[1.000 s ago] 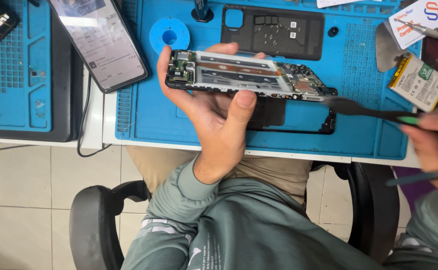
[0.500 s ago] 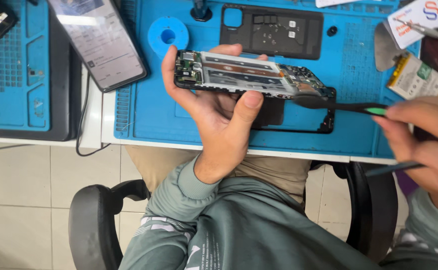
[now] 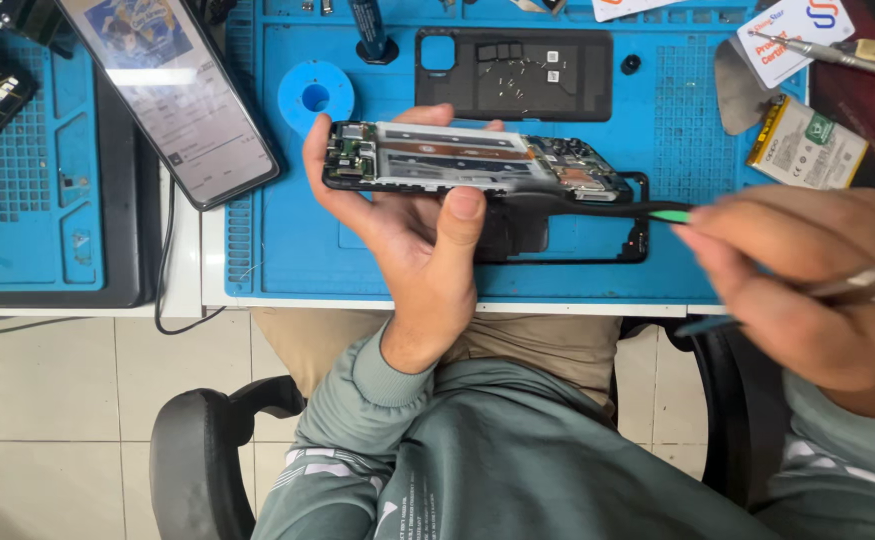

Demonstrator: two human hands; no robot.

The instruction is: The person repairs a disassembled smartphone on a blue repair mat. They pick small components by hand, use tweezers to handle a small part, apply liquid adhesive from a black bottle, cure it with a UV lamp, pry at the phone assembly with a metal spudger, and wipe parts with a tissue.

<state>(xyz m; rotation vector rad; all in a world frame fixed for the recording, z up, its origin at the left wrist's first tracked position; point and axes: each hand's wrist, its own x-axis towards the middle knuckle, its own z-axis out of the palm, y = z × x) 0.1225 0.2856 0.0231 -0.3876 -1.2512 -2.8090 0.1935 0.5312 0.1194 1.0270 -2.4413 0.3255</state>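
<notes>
Presently, on and over the bench:

1. My left hand [image 3: 408, 230]: fingers curled round an opened phone [image 3: 473, 160], thumb pressed on its near edge, the other fingers behind the far edge. The phone is held level above the blue mat [image 3: 288, 250], back cover off, circuit boards showing at both ends.
2. My right hand [image 3: 808, 290]: blurred, fingers pinched shut on a black brush [image 3: 598, 207] with a green band on its handle; the brush tip touches the right part of the phone. A thin metal tool [image 3: 863, 283] also lies between these fingers.
3. Black frame [image 3: 638, 235]: flat on the mat, just under the phone, partly hidden by it.
4. Black back cover [image 3: 518, 75]: on the mat beyond the phone, small screws lying on it.
5. Blue ring [image 3: 316, 97]: on the mat, near the phone's left end.
6. Second phone [image 3: 173, 90]: screen lit, lying slantwise across the gap between the two mats, to the left.
7. Battery [image 3: 808, 145]: at the right of the mat, beside a grey pick [image 3: 736, 90].
8. Chair armrest [image 3: 198, 450]: black, below my left sleeve.
</notes>
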